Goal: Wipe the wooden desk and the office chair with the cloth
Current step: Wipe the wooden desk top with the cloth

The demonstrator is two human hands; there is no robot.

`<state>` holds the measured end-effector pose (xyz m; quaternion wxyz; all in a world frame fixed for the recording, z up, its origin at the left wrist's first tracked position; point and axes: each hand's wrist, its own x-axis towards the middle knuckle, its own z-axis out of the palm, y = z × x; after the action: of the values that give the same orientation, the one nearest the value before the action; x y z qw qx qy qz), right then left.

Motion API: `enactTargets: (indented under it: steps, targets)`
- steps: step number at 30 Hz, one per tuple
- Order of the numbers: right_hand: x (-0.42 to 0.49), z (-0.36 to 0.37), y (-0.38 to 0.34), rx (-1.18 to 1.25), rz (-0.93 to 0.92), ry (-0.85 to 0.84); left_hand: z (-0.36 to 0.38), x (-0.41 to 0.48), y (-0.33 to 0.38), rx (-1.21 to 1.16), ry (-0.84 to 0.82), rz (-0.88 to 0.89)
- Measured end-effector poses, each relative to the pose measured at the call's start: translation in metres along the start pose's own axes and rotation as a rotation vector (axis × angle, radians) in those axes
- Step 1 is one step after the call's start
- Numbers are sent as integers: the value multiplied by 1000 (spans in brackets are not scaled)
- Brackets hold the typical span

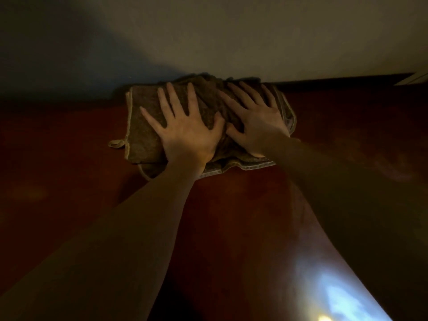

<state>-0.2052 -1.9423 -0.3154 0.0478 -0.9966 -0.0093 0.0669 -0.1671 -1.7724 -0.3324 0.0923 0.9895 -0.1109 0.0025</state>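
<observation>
Both hands, left hand [185,133] and right hand [257,126], are pressing flat with fingers spread on the cloth [143,126], which is lying at the wooden desk [231,216] far edge, seemingly touching the wall [231,38].

The only camera sits on the person's head. Wide-angle, it faces forward and down across the worktop [243,216] toward the wall [254,38] at its far edge, close enough that the worktop fills the lower frame.
</observation>
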Motion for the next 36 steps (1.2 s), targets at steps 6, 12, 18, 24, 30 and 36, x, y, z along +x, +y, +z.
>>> enactTargets:
  steps: [6,12,18,24,30,36]
  targets:
    - [7,-3,4,9,15,8,-1,8,4,12,-25,10]
    - [2,3,2,4,-8,55,-2,6,2,18,-46,20]
    - [-24,12,-10,-43,137,82,-4,1,-4,11,-86,125]
    - [-98,24,-43,-35,170,47,-11,-66,-24,30,-128,239]
    - [-196,37,-79,1,220,45,-16,-149,-35,46,-143,304]
    - [-275,53,-106,16,241,42,-20,-242,-37,40,-158,284]
